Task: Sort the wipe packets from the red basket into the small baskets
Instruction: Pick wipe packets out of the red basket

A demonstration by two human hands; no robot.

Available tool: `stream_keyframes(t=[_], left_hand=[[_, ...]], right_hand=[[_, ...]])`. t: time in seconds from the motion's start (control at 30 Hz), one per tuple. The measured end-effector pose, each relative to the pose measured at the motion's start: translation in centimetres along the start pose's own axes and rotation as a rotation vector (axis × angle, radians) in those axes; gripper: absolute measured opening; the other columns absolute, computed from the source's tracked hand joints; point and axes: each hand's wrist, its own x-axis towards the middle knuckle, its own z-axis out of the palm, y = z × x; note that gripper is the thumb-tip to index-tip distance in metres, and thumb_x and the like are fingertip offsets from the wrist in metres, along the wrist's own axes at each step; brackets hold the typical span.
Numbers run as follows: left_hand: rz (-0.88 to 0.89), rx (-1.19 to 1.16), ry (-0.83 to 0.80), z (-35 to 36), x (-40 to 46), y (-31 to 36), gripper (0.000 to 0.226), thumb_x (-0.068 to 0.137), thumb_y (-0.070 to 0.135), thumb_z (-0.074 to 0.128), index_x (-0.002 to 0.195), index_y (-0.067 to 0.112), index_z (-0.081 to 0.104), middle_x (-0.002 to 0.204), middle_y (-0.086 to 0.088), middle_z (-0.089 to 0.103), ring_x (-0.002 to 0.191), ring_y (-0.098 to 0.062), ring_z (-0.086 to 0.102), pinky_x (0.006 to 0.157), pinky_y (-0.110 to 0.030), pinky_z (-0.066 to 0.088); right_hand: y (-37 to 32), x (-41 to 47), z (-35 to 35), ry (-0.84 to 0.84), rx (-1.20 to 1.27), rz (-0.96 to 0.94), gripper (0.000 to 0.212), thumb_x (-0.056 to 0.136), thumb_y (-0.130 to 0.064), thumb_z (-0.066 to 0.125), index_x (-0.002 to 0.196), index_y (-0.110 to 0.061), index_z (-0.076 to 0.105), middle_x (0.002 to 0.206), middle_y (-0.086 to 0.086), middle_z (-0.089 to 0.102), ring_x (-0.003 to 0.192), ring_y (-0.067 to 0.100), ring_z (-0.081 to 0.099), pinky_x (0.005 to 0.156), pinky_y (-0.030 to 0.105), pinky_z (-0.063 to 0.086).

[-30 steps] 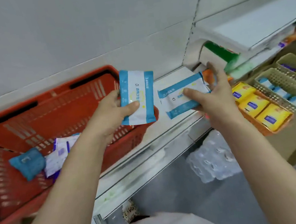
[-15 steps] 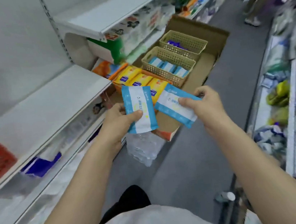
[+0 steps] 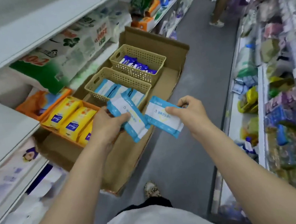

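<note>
My left hand point(image 3: 105, 125) grips a blue-and-white wipe packet point(image 3: 132, 121) just in front of the near beige basket point(image 3: 101, 77), which holds several packets of the same kind. My right hand point(image 3: 188, 113) pinches a second blue-and-white packet point(image 3: 163, 118) over the cardboard box's right edge. Behind it stands a second beige basket point(image 3: 136, 51) with dark blue packets. An orange basket point(image 3: 55, 129) to the left holds yellow packets point(image 3: 77, 119). The red basket is out of view.
All three baskets sit in an open cardboard box point(image 3: 128, 152) on the aisle floor. White shelves point(image 3: 4, 128) with packaged goods run along the left, stocked shelves point(image 3: 282, 94) along the right. A person's legs point(image 3: 223, 2) stand far down the aisle.
I have turned from the red basket on the shelf toward the box on the floor. Both hands carried their packets down and forward, close to the near beige basket.
</note>
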Motion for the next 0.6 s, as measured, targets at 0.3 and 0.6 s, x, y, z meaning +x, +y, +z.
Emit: stream_keyframes(t=[0.3,0.6], left_hand=[[-0.02,-0.06,0.145,5.9,10.9,4.7,0.03,0.087,0.01,0.071,0.11,0.022,0.054,0.099,-0.003,0.067,0.078,-0.014,0.07,0.048,-0.026,0.056],[-0.238,-0.23,0.526,2.6,18.9,3.1,0.029,0.085,0.007,0.072,0.106,0.009,0.052,0.096,-0.005,0.064,0.08,-0.017,0.067,0.046,-0.021,0.055]], right_hand=[[-5.1,16.6,-0.1,-0.122,-0.046,0.003,0.024,0.078,-0.012,0.081,0.091,-0.018,0.062,0.09,0.003,0.068,0.079,0.017,0.068,0.075,0.034,0.056],[-7.0,31.4,9.8,-0.495,-0.302,-0.034,0.021,0.075,-0.015,0.084,0.088,-0.024,0.07,0.098,0.006,0.073,0.091,0.025,0.072,0.086,0.047,0.058]])
